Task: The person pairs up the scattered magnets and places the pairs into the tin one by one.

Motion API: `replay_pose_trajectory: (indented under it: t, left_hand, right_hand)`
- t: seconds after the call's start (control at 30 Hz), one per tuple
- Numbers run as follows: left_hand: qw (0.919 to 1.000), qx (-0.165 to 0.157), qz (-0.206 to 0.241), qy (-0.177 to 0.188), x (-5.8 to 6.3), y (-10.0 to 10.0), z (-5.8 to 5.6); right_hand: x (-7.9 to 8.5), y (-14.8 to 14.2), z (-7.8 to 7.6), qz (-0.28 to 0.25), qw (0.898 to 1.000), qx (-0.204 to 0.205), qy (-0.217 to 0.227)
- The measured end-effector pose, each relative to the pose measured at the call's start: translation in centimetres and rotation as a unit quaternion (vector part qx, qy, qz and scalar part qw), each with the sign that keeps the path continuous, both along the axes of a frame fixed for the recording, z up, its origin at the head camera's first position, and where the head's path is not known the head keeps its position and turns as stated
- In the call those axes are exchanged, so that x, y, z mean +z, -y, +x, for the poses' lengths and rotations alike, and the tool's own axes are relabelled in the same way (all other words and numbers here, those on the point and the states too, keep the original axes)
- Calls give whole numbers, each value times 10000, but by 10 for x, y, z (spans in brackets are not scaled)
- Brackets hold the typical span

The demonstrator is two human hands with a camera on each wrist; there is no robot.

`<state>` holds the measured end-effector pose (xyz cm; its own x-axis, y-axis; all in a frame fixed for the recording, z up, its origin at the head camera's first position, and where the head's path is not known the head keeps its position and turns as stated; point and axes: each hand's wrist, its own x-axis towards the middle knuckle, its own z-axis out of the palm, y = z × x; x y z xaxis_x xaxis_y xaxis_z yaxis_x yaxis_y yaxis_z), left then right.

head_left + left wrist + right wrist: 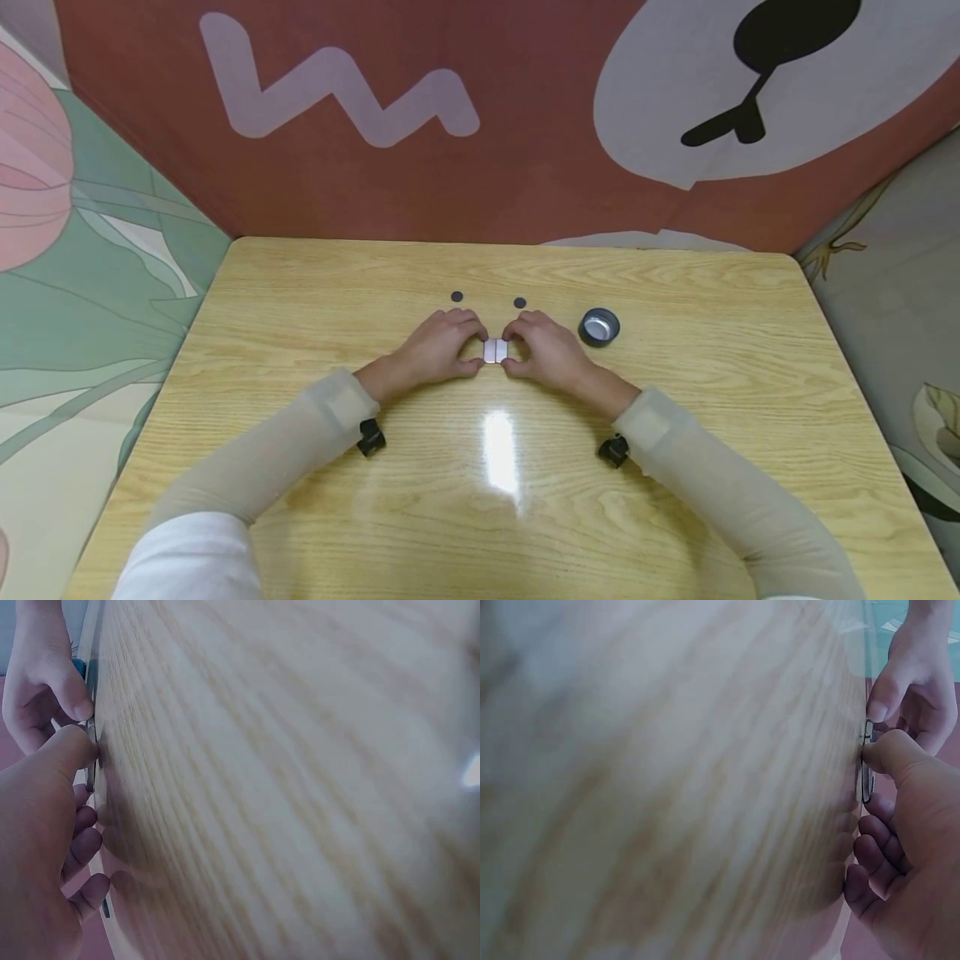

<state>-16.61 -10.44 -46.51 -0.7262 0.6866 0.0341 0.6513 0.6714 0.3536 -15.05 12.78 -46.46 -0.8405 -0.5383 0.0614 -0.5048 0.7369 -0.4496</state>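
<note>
Two small, flat, whitish rectangular pieces lie side by side on the table in the head view, with a thin dark line between them. My left hand (442,346) pinches the left white piece (490,351) between thumb and fingers at its far and near edges. In the same way, my right hand (551,350) pinches the right white piece (502,351). Edge-on in the right wrist view, the pieces look thin and dark-rimmed, partly hidden by the right thumb (896,754). The left thumb (71,750) covers most of them in the left wrist view.
Beyond the hands lie two small dark discs, a left disc (457,297) and a right disc (520,302). A round dark container (599,327) with a silvery inside stands right of the right hand. The wooden table (337,283) meets a patterned wall at its far edge.
</note>
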Motion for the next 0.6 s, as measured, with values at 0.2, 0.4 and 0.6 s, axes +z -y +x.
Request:
replay_pose_trajectory:
  t: [0.2, 0.4, 0.6]
  left_hand:
    - [10000, 14, 54, 9, 0, 1, 1]
    - [9999, 34, 110, -20, 0, 0, 1]
    - [9999, 72, 114, 30, 0, 0, 1]
  right_hand:
    - [-3, -2, -1, -184, 9997, -8, 142]
    - [-4, -4, -2, -281, 9994, -5, 210]
    - [-2, -3, 0, -301, 9992, -29, 265]
